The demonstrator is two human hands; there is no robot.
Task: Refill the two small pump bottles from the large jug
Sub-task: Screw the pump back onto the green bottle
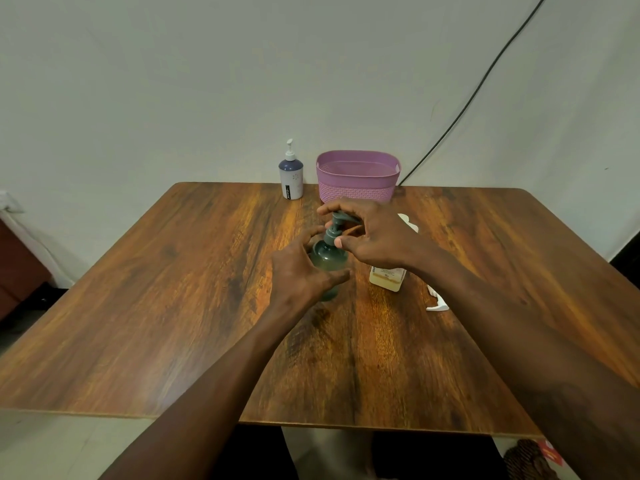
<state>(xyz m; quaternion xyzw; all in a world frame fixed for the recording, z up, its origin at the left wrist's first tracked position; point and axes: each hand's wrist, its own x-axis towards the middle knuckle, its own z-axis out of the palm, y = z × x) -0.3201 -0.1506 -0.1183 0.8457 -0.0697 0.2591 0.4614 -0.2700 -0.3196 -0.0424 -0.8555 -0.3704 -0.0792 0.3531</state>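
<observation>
The green pump bottle (327, 259) stands upright mid-tabletop (173, 289), long axis vertical. The left hand (299, 273) wraps its body from 9 o'clock. The right hand (372, 237), from 3 o'clock, curls its fingers round the pump head (337, 216), likely to unscrew it. The jug (386, 278) stands just beside at 3 o'clock.

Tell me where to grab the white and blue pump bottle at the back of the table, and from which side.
Wrap the pump bottle round its wide upright body, coming from the front-left: the purple basket crowds its right, the wall is behind, and the pump neck is thin.
</observation>
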